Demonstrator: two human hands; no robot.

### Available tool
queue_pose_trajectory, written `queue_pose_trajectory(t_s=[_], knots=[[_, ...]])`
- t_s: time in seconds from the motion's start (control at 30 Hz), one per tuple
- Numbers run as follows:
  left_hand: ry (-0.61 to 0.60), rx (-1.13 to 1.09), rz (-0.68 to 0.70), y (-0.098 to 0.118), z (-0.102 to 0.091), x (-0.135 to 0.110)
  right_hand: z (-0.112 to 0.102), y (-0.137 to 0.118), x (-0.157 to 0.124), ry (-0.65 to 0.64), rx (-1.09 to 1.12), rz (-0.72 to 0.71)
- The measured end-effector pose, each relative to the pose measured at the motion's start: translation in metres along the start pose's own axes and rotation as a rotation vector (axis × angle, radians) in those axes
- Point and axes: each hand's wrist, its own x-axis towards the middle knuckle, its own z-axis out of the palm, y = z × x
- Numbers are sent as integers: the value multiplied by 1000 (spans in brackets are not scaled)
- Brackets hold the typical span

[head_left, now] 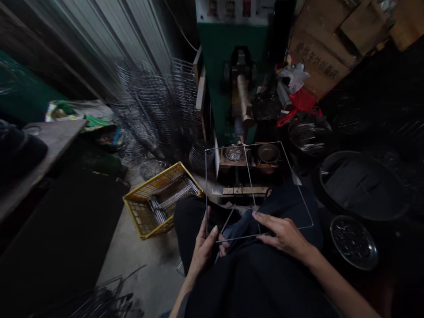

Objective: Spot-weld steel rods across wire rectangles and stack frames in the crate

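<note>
A square wire frame (294, 181) with a cross wire down its middle rests over my lap, reaching toward the green machine. My left hand (205, 247) is closed around the frame's near left corner. My right hand (281, 234) pinches the near edge where the middle wire meets it, fingers pressed on the wire. A short loose rod lies slanted between the two hands.
The green machine (241, 88) with a brass electrode stands ahead, two small metal dishes (234, 153) at its base. A yellow crate (162, 198) holds rods at the left. Stacked wire racks (159, 110) lean behind. A metal bowl (353, 240) and black tub (361, 185) sit at the right.
</note>
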Motion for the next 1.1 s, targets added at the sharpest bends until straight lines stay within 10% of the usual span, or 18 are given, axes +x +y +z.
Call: queue_pose_trajectory(t_s=[1.1], knots=[[-1, -32, 12, 3, 11, 5, -4, 7, 2, 29, -13, 64]])
